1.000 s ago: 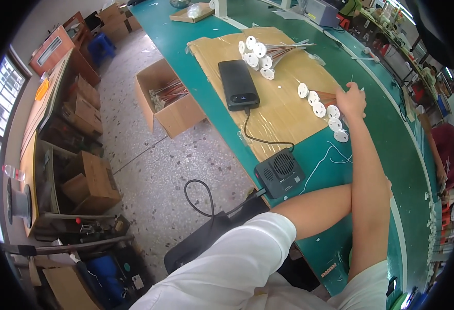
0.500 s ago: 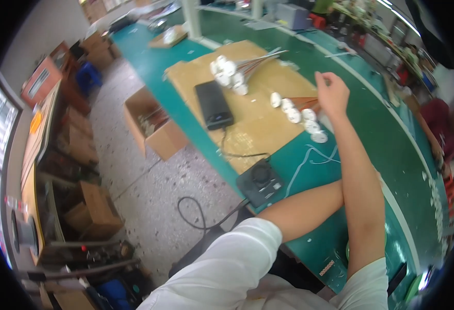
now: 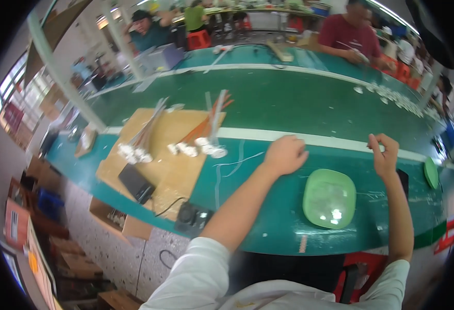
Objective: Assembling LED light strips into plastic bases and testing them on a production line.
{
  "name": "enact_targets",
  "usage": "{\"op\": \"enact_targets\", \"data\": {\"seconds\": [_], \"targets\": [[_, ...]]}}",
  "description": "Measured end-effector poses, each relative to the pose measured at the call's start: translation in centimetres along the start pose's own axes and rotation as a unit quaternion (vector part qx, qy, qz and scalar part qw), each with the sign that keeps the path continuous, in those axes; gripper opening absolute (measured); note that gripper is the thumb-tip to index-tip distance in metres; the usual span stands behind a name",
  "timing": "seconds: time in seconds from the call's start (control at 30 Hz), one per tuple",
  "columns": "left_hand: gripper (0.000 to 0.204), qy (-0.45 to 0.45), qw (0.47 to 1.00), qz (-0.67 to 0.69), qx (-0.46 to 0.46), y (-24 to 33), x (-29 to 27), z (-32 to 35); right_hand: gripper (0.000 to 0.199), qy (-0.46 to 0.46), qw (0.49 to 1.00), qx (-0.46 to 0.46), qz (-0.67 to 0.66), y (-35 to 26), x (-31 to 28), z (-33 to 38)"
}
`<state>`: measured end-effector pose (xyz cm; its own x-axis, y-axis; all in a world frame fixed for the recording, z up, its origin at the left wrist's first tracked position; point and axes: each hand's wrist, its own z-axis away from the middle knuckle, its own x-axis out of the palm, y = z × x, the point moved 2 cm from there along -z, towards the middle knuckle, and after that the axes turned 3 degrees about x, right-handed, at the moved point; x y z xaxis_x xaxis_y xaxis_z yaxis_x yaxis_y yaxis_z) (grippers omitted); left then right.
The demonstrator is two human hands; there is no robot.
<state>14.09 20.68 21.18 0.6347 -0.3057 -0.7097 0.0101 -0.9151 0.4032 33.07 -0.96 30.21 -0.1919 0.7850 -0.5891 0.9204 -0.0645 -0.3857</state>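
My left hand (image 3: 286, 155) hovers over the near bench, fingers curled under and mostly hidden. Thin white wire strands (image 3: 241, 164) lie to its left, and a light green plastic dish (image 3: 309, 199) sits to its right. Beyond the dish, my right hand (image 3: 385, 155) is raised with thumb and fingers curled together; anything inside is too small to make out. On a tan board (image 3: 178, 121) at left lie a bundle of brown and grey wires with white round ends (image 3: 135, 153) and orange-wired pieces with white round ends (image 3: 204, 146).
A black box-shaped adapter (image 3: 136, 183) is cabled to a dark device with a knob (image 3: 192, 217). A dark flat object (image 3: 403, 182) and a green lid-like piece (image 3: 431, 173) lie at right. Across the green belt (image 3: 283, 98), a person in red (image 3: 346, 39) sits near scattered white parts (image 3: 392, 97).
The view has swung right. My right hand has left the orange-wired pieces and is now beyond the green dish. My arms are no longer crossed, and my left hand has come into sight.
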Motion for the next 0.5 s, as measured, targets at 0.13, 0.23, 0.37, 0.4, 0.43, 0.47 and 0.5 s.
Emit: {"op": "enact_targets", "data": {"seconds": [0.13, 0.23, 0.37, 0.4, 0.43, 0.47, 0.5], "targets": [[0.025, -0.015, 1.000, -0.008, -0.001, -0.2, -0.3, -0.1, 0.023, 0.093, 0.995, 0.041, 0.006, 5.5, -0.1, 3.9], [0.024, -0.020, 1.000, -0.016, 0.007, 0.0, -0.5, -0.2, 0.025, 0.071, 0.997, 0.007, 0.011, 6.4, 2.1, 5.4], [0.024, -0.035, 0.999, -0.026, -0.002, 0.2, 0.0, -0.7, 0.021, -0.038, 0.989, -0.143, 0.002, 5.5, 2.7, 5.2], [0.024, -0.037, 0.999, -0.028, 0.002, 0.3, -0.5, -0.4, 0.020, -0.050, 0.982, -0.178, -0.027, 4.9, 2.9, 5.0], [0.024, -0.032, 0.999, -0.026, -0.004, 0.2, -0.6, -0.2, 0.020, -0.047, 0.983, -0.178, -0.021, 4.8, 2.8, 5.0], [0.024, -0.027, 0.999, -0.024, -0.011, 0.2, -0.5, -0.3, 0.021, -0.032, 0.985, -0.166, -0.038, 4.7, 2.6, 5.2], [0.024, -0.029, 0.999, -0.023, -0.008, 0.2, -0.5, -0.4, 0.021, -0.018, 0.986, -0.153, -0.057, 4.7, 2.5, 5.4]]}}
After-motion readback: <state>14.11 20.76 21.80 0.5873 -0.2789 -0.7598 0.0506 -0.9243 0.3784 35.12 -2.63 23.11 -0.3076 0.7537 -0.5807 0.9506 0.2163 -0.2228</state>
